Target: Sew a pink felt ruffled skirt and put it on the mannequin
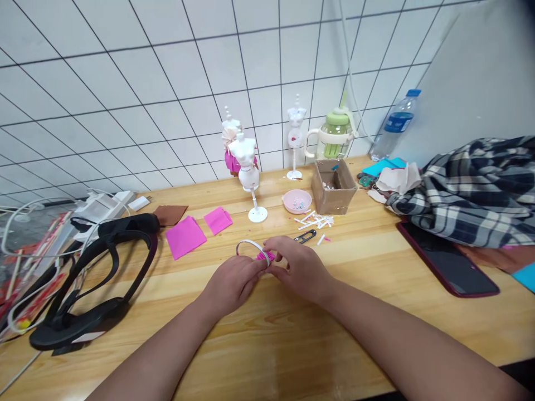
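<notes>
My left hand [234, 283] and my right hand [301, 268] meet above the wooden table, fingertips close together. Between them is a small, gathered bright pink piece [266, 256], pinched by both hands; I cannot tell whether it is paper or cloth. A narrow white strip [249, 241] arcs up from the left fingers and over to the pink piece. Just behind my right hand lies a pair of black thread snips [306, 236]. Flat pink squares, one larger [186, 238] and one smaller [218, 220], rest to the left.
White miniature dress forms [248, 174] stand at the back, one wearing pink. Near them are a pink dish [297, 201], white scraps [320, 220], a cardboard box [334, 192] and a lidded cup [334, 133]. A black headset [112, 278] lies left, a phone [449, 262] right.
</notes>
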Demonstrator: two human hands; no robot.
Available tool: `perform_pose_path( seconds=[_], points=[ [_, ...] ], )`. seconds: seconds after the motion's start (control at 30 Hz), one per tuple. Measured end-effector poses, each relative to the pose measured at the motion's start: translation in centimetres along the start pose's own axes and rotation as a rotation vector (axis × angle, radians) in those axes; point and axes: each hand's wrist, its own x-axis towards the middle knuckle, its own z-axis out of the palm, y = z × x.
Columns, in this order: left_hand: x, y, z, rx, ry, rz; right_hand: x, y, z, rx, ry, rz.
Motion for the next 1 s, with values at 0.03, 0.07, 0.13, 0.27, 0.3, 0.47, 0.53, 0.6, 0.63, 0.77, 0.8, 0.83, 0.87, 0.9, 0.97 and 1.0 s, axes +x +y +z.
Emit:
perform_pose_path(
  seconds=[0.03,0.07,0.13,0.27,0.3,0.47,0.53,0.6,0.63,0.77,0.8,0.83,0.87,0.9,0.97,1.0],
  points=[
    [0.0,0.0,0.0,-0.001,-0.01,-0.006,0.0,0.0,0.0,-0.006,-0.007,-0.009],
    [0.0,0.0,0.0,-0.005,-0.025,-0.015,0.1,0.1,0.0,-0.009,-0.013,-0.01],
    [0.0,0.2,-0.1,-0.025,-0.057,-0.036,0.1,0.2,0.0,-0.016,-0.026,-0.004],
    [0.1,0.5,-0.4,-0.104,-0.099,-0.056,0.1,0.3,0.1,-0.063,-0.071,0.004],
    [0.2,0.6,-0.4,-0.116,-0.102,-0.064,0.1,0.3,0.1,-0.09,-0.093,-0.005],
    [0.4,0.7,-0.5,-0.136,-0.06,-0.119,0.0,0.4,0.0,-0.16,-0.084,0.044],
    [0.5,0.8,-0.5,-0.155,-0.044,-0.141,0.0,0.5,-0.2,-0.1,-0.028,0.083],
    [0.4,0.9,-0.6,-0.173,-0.041,-0.157,0.1,0.5,-0.2,-0.049,0.007,0.067],
    [0.4,1.0,-0.6,-0.181,-0.04,-0.162,0.1,0.5,-0.2,-0.038,0.016,0.044],
    [0.1,0.9,-0.7,-0.21,0.008,-0.141,0.1,0.4,-0.2,-0.03,0.02,-0.047],
    [0.0,0.9,-0.7,-0.211,0.023,-0.127,0.1,0.3,-0.2,-0.026,0.016,-0.072],
    [0.0,0.8,-0.7,-0.207,0.045,-0.116,0.1,0.3,-0.3,-0.024,0.019,-0.1],
    [0.1,0.8,-0.8,-0.202,0.07,-0.113,0.1,0.2,-0.3,-0.026,0.023,-0.125],
    [0.2,0.9,-0.9,-0.2,0.099,-0.121,0.0,0.1,-0.3,-0.031,0.026,-0.145],
    [0.4,1.2,-1.0,-0.216,0.156,-0.167,0.0,-0.1,-0.3,-0.057,0.023,-0.167],
    [0.5,1.4,-1.0,-0.239,0.178,-0.199,-0.1,-0.2,-0.3,-0.079,0.015,-0.176]
  ],
)
